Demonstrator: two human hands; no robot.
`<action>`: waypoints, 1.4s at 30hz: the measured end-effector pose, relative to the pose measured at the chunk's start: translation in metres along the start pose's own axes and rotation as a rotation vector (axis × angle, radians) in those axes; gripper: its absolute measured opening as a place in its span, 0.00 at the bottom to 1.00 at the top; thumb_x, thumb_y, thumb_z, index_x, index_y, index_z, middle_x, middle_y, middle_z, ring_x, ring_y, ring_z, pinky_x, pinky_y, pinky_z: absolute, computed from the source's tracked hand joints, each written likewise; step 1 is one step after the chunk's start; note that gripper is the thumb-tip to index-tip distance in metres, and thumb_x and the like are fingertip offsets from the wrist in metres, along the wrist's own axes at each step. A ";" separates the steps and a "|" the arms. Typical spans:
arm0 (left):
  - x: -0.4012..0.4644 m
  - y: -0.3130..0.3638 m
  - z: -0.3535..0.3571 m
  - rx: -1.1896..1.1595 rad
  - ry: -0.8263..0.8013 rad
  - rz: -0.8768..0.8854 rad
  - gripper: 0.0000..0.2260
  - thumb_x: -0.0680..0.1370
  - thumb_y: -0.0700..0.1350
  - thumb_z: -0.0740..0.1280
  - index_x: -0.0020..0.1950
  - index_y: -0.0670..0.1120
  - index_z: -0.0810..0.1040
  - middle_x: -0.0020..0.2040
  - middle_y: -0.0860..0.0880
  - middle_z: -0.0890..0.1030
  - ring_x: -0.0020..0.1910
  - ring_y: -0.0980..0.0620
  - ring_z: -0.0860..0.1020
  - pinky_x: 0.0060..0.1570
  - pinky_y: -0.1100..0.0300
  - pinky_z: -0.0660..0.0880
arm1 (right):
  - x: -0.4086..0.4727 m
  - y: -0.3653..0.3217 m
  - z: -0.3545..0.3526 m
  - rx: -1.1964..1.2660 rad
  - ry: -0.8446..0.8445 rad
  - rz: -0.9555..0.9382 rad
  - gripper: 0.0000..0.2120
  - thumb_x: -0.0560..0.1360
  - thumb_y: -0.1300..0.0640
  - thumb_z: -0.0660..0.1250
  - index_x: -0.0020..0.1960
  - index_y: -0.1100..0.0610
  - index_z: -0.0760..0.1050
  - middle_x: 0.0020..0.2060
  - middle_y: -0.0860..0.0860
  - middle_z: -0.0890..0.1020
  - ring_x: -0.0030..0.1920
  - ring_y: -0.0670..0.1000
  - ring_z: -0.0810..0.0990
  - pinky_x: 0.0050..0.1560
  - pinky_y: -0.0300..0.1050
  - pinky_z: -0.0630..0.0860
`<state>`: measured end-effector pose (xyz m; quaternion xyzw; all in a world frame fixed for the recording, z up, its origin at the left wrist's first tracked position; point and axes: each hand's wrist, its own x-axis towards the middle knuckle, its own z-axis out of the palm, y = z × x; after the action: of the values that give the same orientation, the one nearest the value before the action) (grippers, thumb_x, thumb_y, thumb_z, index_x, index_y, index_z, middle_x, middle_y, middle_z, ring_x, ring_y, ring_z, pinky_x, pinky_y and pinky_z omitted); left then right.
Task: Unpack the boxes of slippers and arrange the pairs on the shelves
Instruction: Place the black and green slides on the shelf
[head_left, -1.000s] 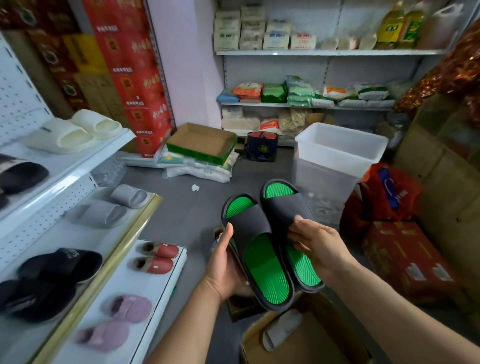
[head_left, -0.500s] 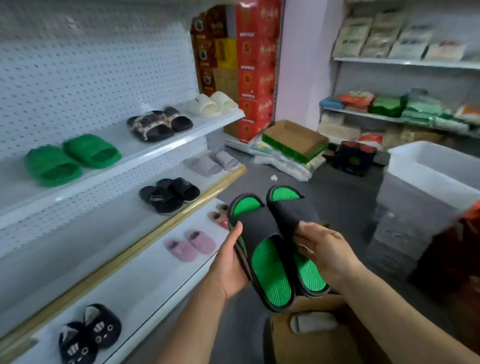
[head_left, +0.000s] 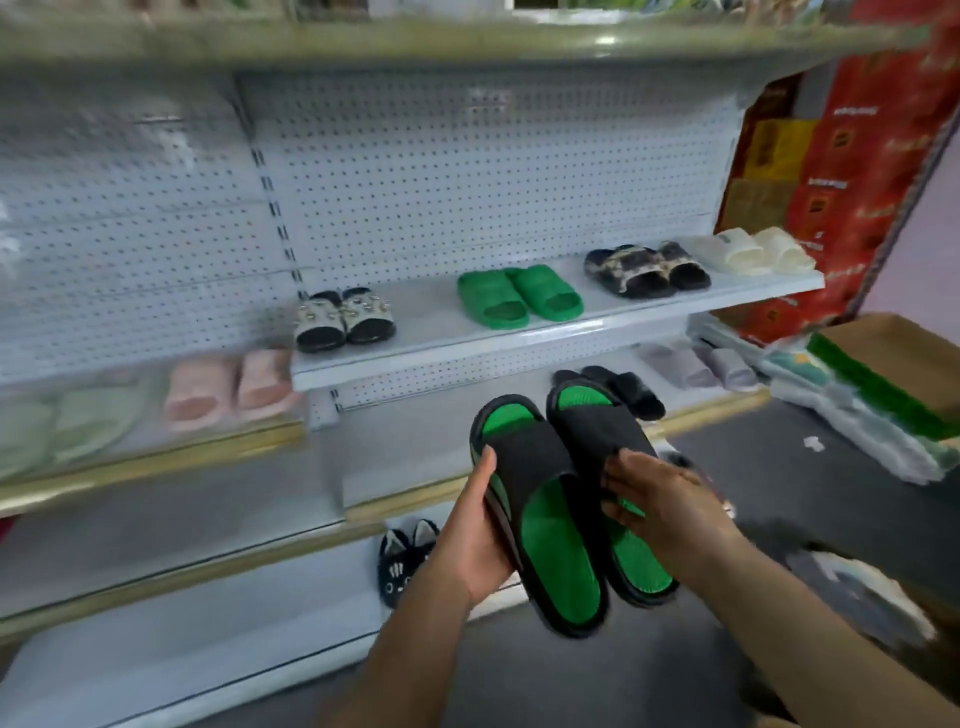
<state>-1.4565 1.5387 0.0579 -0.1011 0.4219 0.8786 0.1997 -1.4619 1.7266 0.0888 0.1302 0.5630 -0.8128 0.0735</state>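
The view has swung off the storeroom floor and now faces the shelving squarely. On the upper shelf sit beaded slippers, a green pair, a patterned dark pair and cream slides. The left hand grips the left black-and-green slide; the right hand pinches its mate. The pair is held side by side before the shelves, so placement likely comes next.
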 end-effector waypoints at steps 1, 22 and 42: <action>-0.010 0.014 -0.023 -0.007 0.030 0.030 0.27 0.77 0.62 0.62 0.68 0.45 0.78 0.65 0.41 0.79 0.65 0.42 0.77 0.68 0.45 0.70 | 0.002 0.010 0.026 -0.002 -0.042 0.018 0.07 0.80 0.59 0.61 0.50 0.60 0.76 0.49 0.55 0.81 0.52 0.54 0.79 0.50 0.50 0.76; -0.183 0.236 -0.371 -0.087 0.405 0.309 0.25 0.80 0.61 0.59 0.66 0.44 0.79 0.57 0.38 0.83 0.51 0.41 0.83 0.52 0.48 0.78 | 0.008 0.166 0.450 -0.075 -0.349 0.309 0.11 0.77 0.51 0.67 0.47 0.60 0.76 0.29 0.49 0.76 0.27 0.46 0.68 0.23 0.37 0.63; -0.189 0.411 -0.541 -0.140 0.660 0.455 0.26 0.79 0.63 0.59 0.60 0.43 0.82 0.51 0.38 0.84 0.46 0.42 0.84 0.48 0.50 0.78 | 0.108 0.195 0.720 -0.263 -0.583 0.198 0.03 0.76 0.64 0.65 0.48 0.65 0.75 0.33 0.58 0.78 0.28 0.52 0.77 0.28 0.42 0.75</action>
<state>-1.4611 0.8342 0.0739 -0.2950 0.4140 0.8474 -0.1532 -1.6064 0.9875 0.1214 -0.0641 0.6030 -0.7251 0.3263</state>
